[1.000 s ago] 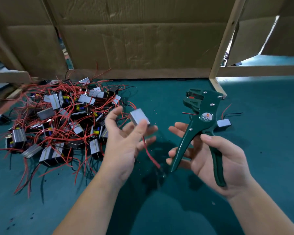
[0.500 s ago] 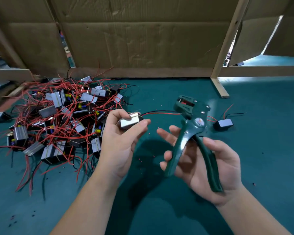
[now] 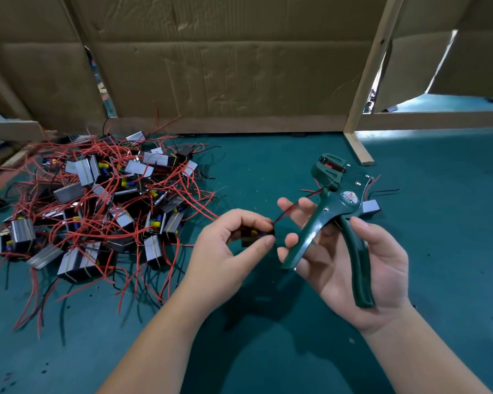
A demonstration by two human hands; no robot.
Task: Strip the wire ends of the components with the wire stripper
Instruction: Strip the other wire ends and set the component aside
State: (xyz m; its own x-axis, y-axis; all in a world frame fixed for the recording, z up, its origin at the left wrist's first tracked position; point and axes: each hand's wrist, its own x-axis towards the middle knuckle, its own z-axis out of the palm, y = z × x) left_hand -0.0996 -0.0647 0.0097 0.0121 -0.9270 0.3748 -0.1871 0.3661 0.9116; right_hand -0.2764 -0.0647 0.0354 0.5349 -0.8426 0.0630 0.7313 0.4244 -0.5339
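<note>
My left hand [image 3: 231, 245] pinches a small dark component [image 3: 252, 237] between thumb and fingers at the centre. Its red and black wires [image 3: 293, 207] run up to the right, across my right fingers toward the stripper's jaws. My right hand [image 3: 350, 263] holds the green wire stripper [image 3: 333, 211] by its handles, which are spread apart; the head points up and away. Whether the wire ends sit inside the jaws cannot be told.
A big pile of components with tangled red and black wires [image 3: 97, 206] lies at the left on the green mat [image 3: 268, 351]. One single component [image 3: 370, 207] lies behind the stripper. Cardboard walls [image 3: 225, 66] and a wooden post [image 3: 362, 89] close the back.
My left hand turned the component over and brought it lower, nearer my right hand. The wires now lead across my right fingers. The stripper shifted slightly right and up.
</note>
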